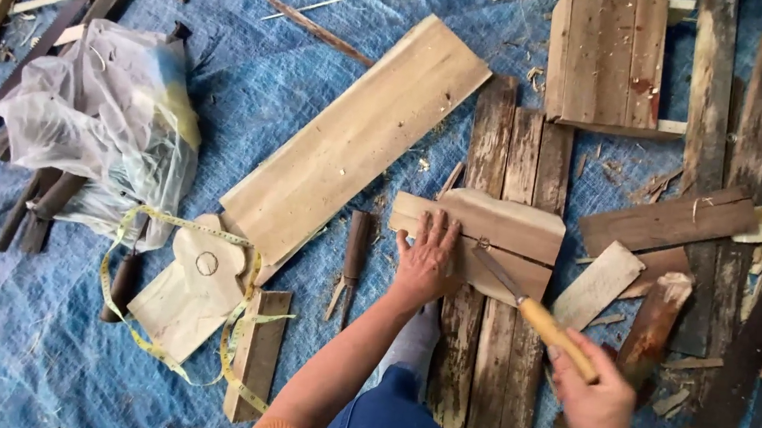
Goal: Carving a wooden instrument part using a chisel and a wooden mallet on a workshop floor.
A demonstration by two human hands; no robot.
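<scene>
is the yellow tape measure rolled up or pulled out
Pulled out. The yellow tape measure lies in loose loops over the pale cut wood piece and a small plank on the blue tarp, unrolled.

**A makeshift woodworking spot on the ground**

This is an improvised carpentry workplace, set up on the ground rather than at a bench. A blue woven tarp [253,90] covers the ground, strewn with shavings and chips. Weathered planks [512,161] lie side by side as a work surface, with offcuts [669,223] and a pale long board [350,146] scattered about. Hand tools lie among them: a wooden-handled chisel [354,253], a yellow measuring tape [125,310] looped over a cut-out wooden shape [192,289]. A small slatted panel [605,59] and a crumpled plastic bag [101,122] lie nearby.
</scene>
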